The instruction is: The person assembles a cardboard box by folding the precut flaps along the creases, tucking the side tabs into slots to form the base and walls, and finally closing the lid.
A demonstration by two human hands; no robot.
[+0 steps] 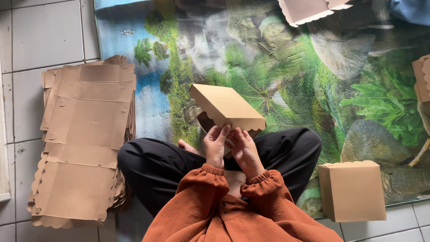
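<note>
Head view: a brown cardboard box [226, 107], matte with scalloped edges, is held mid-frame. It is gripped by left hand [216, 145] and right hand [244, 150].

A brown cardboard box [226, 107] sat half-folded, held up in front of the lap over the landscape-print mat [286, 71]. Plain kraft colour, flat square top panel facing up and tilted, one corner pointing away from the person. Scalloped edge ran along its near right side. Near side gaped open, showing dark hollow inside. Both hands' fingertips gripped the near lower edge.
</note>
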